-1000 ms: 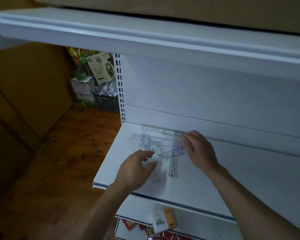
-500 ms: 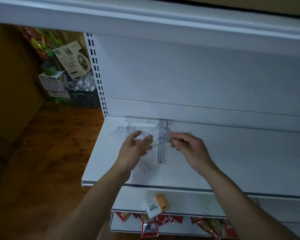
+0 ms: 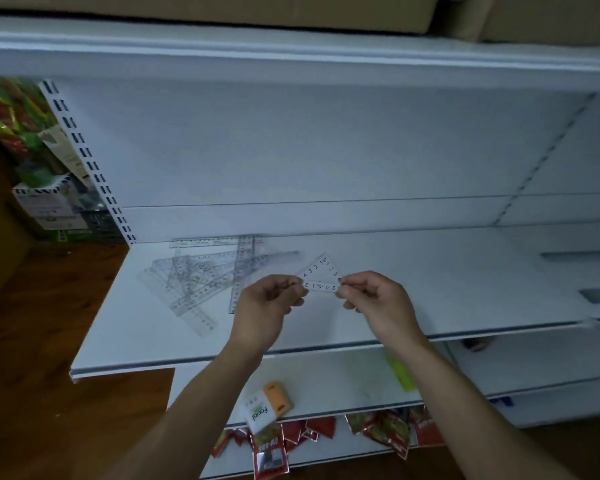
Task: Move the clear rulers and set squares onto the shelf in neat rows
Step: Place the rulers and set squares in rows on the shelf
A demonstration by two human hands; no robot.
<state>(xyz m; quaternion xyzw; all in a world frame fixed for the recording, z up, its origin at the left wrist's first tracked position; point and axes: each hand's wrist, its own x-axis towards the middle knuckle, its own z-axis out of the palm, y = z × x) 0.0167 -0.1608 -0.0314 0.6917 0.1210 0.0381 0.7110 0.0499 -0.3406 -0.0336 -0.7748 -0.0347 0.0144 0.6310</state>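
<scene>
A small clear set square (image 3: 321, 274) with black numbers is held just above the white shelf (image 3: 447, 289). My left hand (image 3: 269, 303) pinches its left corner and my right hand (image 3: 374, 296) pinches its right corner. To the left, a loose heap of clear rulers and set squares (image 3: 205, 275) lies crossed over one another on the shelf, near its back left corner. One long ruler (image 3: 205, 242) lies along the back wall.
An upper shelf (image 3: 291, 57) overhangs the work area. On the lower shelf lie a white and orange box (image 3: 267, 407) and a green item (image 3: 400, 374). Red packets (image 3: 381, 429) hang below. Boxes and packets (image 3: 49, 202) stand at far left on the wooden floor.
Both hands have left the heap and moved right, lifting a small set square between them. The view has shifted right and down, showing more of the shelf.
</scene>
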